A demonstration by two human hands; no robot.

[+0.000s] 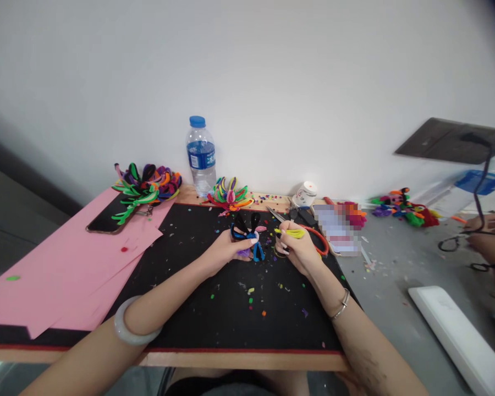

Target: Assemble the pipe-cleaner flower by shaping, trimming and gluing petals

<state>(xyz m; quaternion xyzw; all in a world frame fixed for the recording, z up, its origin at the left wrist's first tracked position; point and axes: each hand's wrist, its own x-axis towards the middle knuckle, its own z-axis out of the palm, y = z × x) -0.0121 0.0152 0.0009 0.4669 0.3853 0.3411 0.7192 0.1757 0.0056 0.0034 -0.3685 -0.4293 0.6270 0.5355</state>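
Note:
My left hand (226, 250) is closed on a small pipe-cleaner figure (251, 236) with black loops on top, blue and purple parts and a bit of pink. The fingers behind it are partly hidden. Just to the right, my right hand (299, 250) is closed around a slim, bright yellow thing (292, 233), whose kind I cannot make out. A gap separates the two hands above the black mat (190, 313). Scissors (277, 213) lie beyond my right hand, and an orange-red cord (324, 242) curves beside it.
Pipe-cleaner bundles (148, 184) lie on a phone (107, 214) and pink sheets (66, 264) at left. A water bottle (201, 159) and white cup (304, 193) stand by the wall. At right are a blurred screen (338, 231), a white device (454, 330) and another person's hand (489, 231).

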